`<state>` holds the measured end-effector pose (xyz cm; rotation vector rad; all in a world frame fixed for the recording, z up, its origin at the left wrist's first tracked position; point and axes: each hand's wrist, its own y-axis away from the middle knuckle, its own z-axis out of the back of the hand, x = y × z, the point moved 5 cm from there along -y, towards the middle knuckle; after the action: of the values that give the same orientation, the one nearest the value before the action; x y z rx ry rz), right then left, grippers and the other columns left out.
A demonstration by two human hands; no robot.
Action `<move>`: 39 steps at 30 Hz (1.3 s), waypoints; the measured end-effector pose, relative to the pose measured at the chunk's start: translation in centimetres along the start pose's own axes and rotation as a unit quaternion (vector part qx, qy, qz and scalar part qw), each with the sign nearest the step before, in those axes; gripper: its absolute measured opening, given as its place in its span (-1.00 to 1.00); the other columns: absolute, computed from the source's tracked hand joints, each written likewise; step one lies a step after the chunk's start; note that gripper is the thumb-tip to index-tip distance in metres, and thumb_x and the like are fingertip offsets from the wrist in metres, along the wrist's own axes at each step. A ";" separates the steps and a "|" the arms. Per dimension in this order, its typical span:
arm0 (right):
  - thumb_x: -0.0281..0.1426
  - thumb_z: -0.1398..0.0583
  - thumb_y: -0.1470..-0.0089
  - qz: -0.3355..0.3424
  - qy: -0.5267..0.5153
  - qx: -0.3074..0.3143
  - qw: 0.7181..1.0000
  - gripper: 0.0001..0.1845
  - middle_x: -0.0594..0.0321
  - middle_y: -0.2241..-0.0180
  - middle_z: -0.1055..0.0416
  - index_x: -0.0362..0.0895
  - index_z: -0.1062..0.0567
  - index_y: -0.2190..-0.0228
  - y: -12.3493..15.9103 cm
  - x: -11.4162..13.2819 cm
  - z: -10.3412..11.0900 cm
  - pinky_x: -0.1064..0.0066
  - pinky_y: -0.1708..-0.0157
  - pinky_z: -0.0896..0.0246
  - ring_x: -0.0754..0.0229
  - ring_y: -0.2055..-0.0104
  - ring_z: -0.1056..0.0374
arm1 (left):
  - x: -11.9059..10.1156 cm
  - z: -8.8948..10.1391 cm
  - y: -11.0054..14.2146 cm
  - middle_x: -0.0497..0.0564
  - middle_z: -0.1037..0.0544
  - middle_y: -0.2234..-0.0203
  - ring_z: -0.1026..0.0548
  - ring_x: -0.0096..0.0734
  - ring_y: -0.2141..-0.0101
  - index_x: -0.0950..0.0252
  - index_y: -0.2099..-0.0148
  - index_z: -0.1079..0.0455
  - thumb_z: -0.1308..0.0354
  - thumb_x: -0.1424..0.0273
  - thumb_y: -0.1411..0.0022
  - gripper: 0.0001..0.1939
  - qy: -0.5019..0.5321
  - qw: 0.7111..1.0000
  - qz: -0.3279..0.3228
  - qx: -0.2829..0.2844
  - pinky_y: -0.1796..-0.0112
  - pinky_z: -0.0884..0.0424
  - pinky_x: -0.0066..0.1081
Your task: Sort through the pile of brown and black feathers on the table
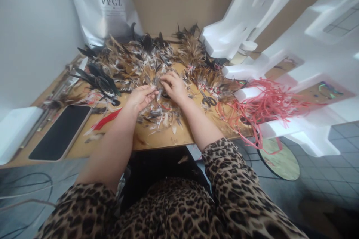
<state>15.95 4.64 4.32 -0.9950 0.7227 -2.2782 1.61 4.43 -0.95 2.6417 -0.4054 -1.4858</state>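
My left hand [142, 98] is over the table with its thumb and forefinger pinched together; what lies between them is too small to make out. Close beside it, my right hand [175, 87] pinches at a small greyish feather [157, 80], its fingertips partly hiding the quill. Below and around both hands lie loose brown and white feathers [165, 117]. Behind them spreads a big heap of brown feathers [120, 59] with dark tips. Black-handled scissors [209, 101] rest to the right of my right forearm.
A phone [60, 132] lies at the left, near a red strip bundle [107, 118] and black feathers [98, 80]. Tangled red ribbon [263, 101] drapes over white foam [303, 134] on the right. A silvery bag [103, 18] stands behind. A round stool [280, 160] is below.
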 end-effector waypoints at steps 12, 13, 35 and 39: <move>-0.10 -0.28 0.19 -0.297 -0.341 0.116 0.884 -0.59 0.42 0.68 -0.21 -0.22 -0.45 0.46 0.9 -0.8 -2.2 0.58 0.67 0.12 0.47 0.67 0.01 | -1.0 0.6 -0.6 0.04 -0.51 0.58 -0.50 -0.62 0.53 0.44 0.46 -0.41 -0.09 0.66 -0.13 -0.85 0.070 0.996 -0.042 -0.034 0.45 -0.43 -0.70; -0.11 -0.30 0.23 -0.306 -0.364 0.129 0.870 -0.58 0.44 0.69 -0.20 -0.22 -0.44 0.47 1.1 -0.5 -2.5 0.59 0.69 0.17 0.48 0.68 0.03 | -1.0 0.6 -0.5 0.03 -0.51 0.58 -0.50 -0.62 0.53 0.44 0.45 -0.41 -0.08 0.66 -0.13 -0.84 0.074 0.996 -0.044 -0.029 0.44 -0.43 -0.70; -0.33 -0.33 0.33 -0.364 -0.510 0.127 0.769 -0.70 0.44 0.68 -0.28 -0.20 -0.36 0.54 1.6 -0.7 -3.7 0.63 0.71 0.10 0.49 0.69 -0.09 | -0.9 0.2 0.0 0.02 -0.55 0.51 -0.53 -0.54 0.46 0.40 0.39 -0.42 -0.17 0.61 -0.07 -0.95 0.043 0.999 -0.020 -0.002 0.45 -0.44 -0.61; -0.31 -0.34 0.34 -0.361 -0.522 0.065 0.770 -0.68 0.46 0.69 -0.26 -0.19 -0.36 0.52 1.2 -1.3 -3.2 0.63 0.70 0.07 0.48 0.68 -0.11 | -0.9 0.2 0.2 0.07 -0.57 0.47 -0.54 -0.53 0.49 0.43 0.38 -0.42 -0.16 0.62 -0.07 -0.95 0.029 0.999 -0.019 -0.008 0.51 -0.42 -0.63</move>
<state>14.55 5.45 0.99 -2.4268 -0.3724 -1.7318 0.99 4.47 -0.25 2.6875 -0.3385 -1.4129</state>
